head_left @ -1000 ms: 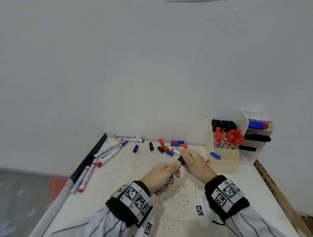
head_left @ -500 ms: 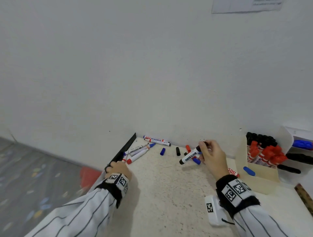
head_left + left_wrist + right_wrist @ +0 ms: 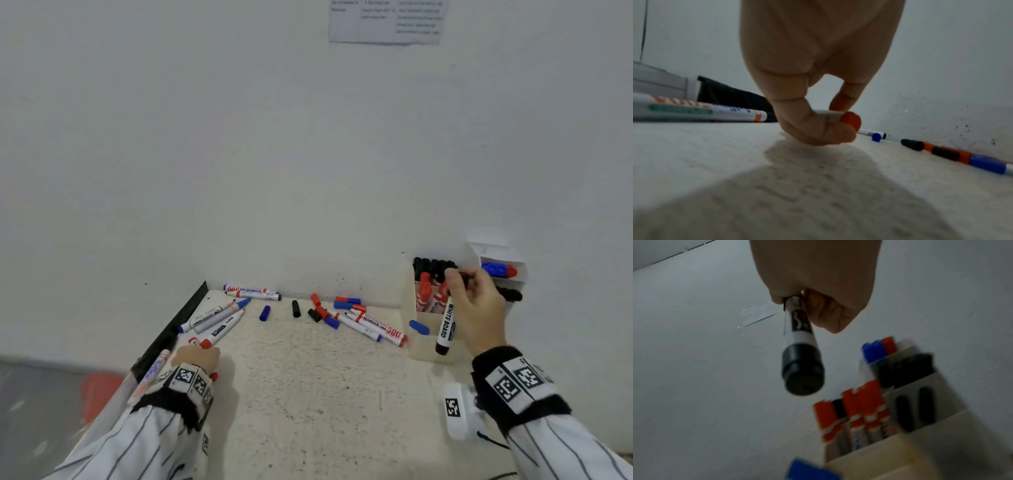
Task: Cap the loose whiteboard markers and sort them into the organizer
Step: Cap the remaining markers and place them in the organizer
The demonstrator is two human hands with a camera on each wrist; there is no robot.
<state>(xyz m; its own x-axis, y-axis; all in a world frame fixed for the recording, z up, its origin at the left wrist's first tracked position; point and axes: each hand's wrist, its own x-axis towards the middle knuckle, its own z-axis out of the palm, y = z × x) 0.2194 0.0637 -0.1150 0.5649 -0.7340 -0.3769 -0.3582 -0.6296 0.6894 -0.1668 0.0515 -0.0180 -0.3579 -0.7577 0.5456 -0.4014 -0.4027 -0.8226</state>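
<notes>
Head view: the right hand, at the right of the frame, has its fingers curled round the upper end of a capped black whiteboard marker, which hangs nearly upright in front of the beige organizer. The organizer holds black and red markers; a white tiered rack stands just beside it against the wall. At lower left, the left hand rests on the speckled worktop over a red-ended marker. Loose markers and caps lie along the wall.

Left wrist view: the left hand pinches the white barrel of the red-ended marker between thumb and fingertips, low over the worktop. Another marker lies at the left edge.

Right wrist view: the right hand grips the black marker, cap end toward the camera, above the blurred organizer at lower right.
</notes>
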